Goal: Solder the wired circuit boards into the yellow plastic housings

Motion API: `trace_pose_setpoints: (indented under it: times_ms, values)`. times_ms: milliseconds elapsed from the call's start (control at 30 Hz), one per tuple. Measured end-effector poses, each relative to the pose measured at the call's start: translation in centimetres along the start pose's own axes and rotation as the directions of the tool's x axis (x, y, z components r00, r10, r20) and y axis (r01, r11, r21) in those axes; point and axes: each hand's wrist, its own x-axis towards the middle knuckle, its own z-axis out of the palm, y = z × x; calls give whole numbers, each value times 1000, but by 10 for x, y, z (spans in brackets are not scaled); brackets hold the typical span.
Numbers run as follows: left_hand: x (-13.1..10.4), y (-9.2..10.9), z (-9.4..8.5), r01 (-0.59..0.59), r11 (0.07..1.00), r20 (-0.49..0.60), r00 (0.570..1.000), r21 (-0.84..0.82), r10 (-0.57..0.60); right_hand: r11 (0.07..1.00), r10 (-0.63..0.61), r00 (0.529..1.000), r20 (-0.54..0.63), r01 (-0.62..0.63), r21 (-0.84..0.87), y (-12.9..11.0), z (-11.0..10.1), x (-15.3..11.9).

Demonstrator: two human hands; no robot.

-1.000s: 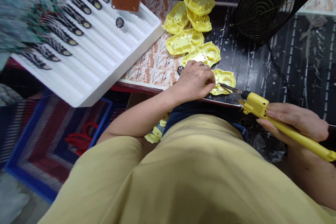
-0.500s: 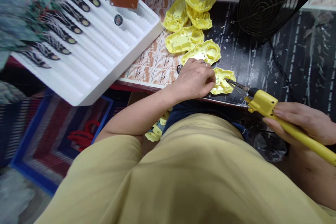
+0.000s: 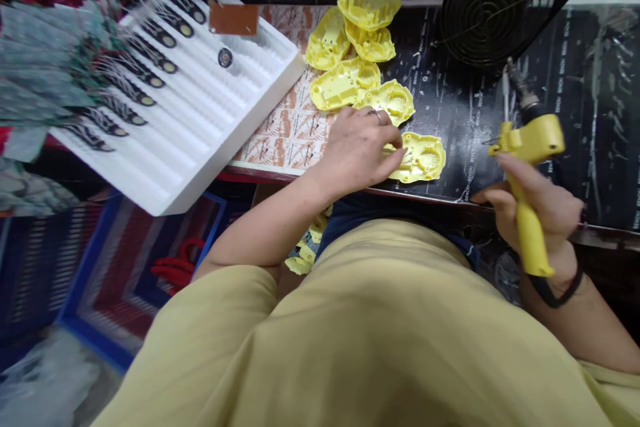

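My right hand [image 3: 543, 213] is wrapped round the handle of a yellow soldering gun [image 3: 537, 137], whose metal tip points up and away over the black board. My left hand [image 3: 357, 150] rests on the nearest yellow plastic shell [image 3: 430, 159] at the table edge, thumb and fingers closed over its left part. What lies under those fingertips is mostly hidden. Just behind them, a second yellow shell half [image 3: 395, 101] is partly covered by the same hand. Further back lie another yellow shell half [image 3: 340, 85] and several stacked ones [image 3: 370, 8].
A white foam tray [image 3: 215, 110] at left holds rows of small wired round parts, one loose round part [image 3: 225, 57] and a brown plate [image 3: 233, 19]. A black fan [image 3: 487, 10] stands back right. Below left is a blue basket [image 3: 90, 293] with red handles [image 3: 175, 265].
My right hand has swung the soldering gun up and away from the near shell, its tip now toward the fan. My left hand stays at that shell. The whole view has shifted slightly.
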Motion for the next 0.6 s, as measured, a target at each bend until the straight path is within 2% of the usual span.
trace_pose_setpoints:
  times_ms: [67, 133, 267, 400, 600]
  values:
    - [2, 4, 0, -28, 999, 32, 999, 34, 27, 986, -167, 986, 24, 167, 5, -9, 10, 13]
    - [4, 10, 0, -44, 995, 59, 998, 84, 39, 967, -255, 966, 38, 254, 23, -16, 20, 24]
    - [4, 18, 0, -56, 983, 80, 996, 177, 43, 966, -254, 962, 101, 247, 76, -17, 40, 33]
    - [1, 11, 4, -58, 992, 84, 995, 112, 49, 984, -179, 958, 223, 177, 28, -15, 52, 34]
    - [-3, -3, 12, -88, 995, 76, 993, -40, 91, 976, -220, 965, 145, 216, 43, -18, 54, 32]
